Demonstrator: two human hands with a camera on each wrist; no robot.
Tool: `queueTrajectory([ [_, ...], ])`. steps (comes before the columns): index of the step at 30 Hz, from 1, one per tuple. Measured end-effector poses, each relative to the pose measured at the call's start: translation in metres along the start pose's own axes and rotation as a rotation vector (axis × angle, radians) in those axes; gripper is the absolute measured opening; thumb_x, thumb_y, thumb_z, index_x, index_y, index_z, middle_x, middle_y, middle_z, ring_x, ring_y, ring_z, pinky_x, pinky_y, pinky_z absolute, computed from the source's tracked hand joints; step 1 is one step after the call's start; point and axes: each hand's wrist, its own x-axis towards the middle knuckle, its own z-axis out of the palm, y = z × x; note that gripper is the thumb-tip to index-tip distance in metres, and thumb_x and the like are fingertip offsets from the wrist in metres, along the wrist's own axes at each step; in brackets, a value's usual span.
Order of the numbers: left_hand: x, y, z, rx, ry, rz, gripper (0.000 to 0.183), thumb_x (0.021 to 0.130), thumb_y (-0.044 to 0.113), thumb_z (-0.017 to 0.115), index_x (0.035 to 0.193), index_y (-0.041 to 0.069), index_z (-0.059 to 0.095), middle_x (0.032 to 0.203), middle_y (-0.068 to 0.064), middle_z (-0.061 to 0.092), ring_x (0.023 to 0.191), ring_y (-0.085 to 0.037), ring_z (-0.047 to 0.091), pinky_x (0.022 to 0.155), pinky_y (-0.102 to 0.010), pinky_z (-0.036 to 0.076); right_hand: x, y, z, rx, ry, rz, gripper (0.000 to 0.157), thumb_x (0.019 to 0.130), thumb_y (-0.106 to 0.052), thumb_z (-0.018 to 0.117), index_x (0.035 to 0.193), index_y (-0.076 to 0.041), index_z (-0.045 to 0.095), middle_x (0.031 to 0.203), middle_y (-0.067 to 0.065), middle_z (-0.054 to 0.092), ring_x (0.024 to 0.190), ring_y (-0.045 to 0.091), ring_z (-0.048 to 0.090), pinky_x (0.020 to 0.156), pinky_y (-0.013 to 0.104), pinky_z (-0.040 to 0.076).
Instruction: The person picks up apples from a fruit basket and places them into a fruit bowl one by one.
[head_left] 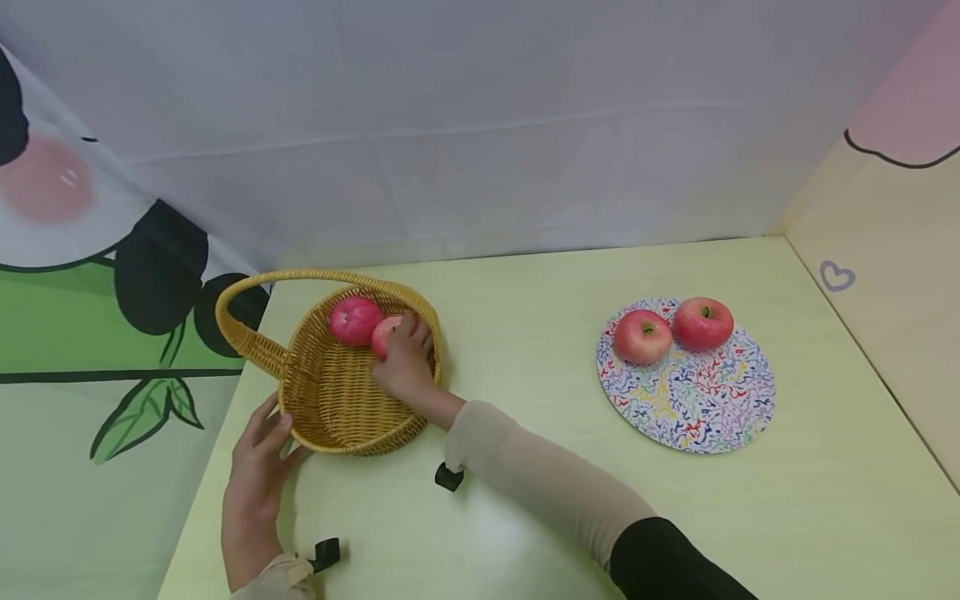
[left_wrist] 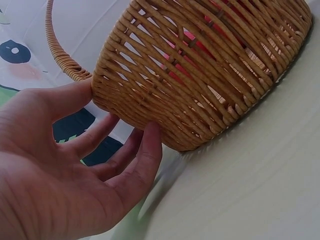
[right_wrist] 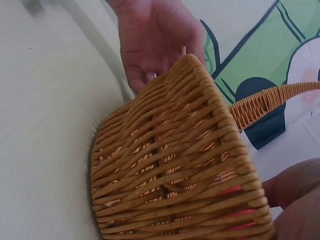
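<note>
A yellow wicker basket with a tall arched handle stands at the left of the table. Against its near left side lies my left hand; in the left wrist view, fingertips touch the outer wall and another digit meets the rim. Reaching over the near right rim, my right hand holds a red apple inside, with thumb and fingers around it. Beside that apple lies a deeper red, round fruit. In the right wrist view the basket wall hides most of the held apple.
A round plate with a multicoloured squiggle pattern lies at the right, bearing two red apples near its far edge. A white cloth hangs behind the pale table. Black wrist pieces sit by both sleeves.
</note>
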Motion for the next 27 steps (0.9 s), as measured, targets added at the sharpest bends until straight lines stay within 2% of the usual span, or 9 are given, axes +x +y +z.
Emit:
queueTrajectory([
  [7, -0.0004, 0.0000, -0.0001, 0.004, -0.003, -0.001, 0.062, 0.109, 0.027, 0.055, 0.165, 0.028, 0.029, 0.140, 0.012, 0.047, 0.124, -0.001, 0.055, 0.089, -0.022, 0.056, 0.0051, -0.0005, 0.0017, 0.099, 0.003, 0.072, 0.092, 0.090, -0.013, 0.078, 0.160, -0.004, 0.019, 0.158, 0.020, 0.031, 0.147, 0.035, 0.031, 0.119, 0.045, 0.038],
  [17, -0.0018, -0.0001, -0.0008, -0.006, -0.008, 0.015, 0.061, 0.110, 0.025, 0.053, 0.166, 0.026, 0.029, 0.142, 0.013, 0.047, 0.124, -0.001, 0.056, 0.089, -0.022, 0.056, 0.0087, -0.0043, 0.0034, 0.068, 0.012, 0.105, 0.092, 0.088, -0.011, 0.079, 0.160, -0.006, 0.022, 0.156, 0.018, 0.035, 0.145, 0.033, 0.035, 0.117, 0.043, 0.041],
  [27, -0.0019, 0.0011, -0.0005, 0.000, -0.005, 0.014, 0.061, 0.109, 0.026, 0.054, 0.165, 0.026, 0.029, 0.141, 0.013, 0.048, 0.123, -0.001, 0.057, 0.090, -0.023, 0.056, 0.0087, -0.0048, 0.0021, 0.028, 0.027, 0.094, 0.079, 0.087, -0.011, 0.080, 0.151, -0.007, 0.033, 0.147, 0.016, 0.042, 0.138, 0.031, 0.040, 0.112, 0.040, 0.043],
])
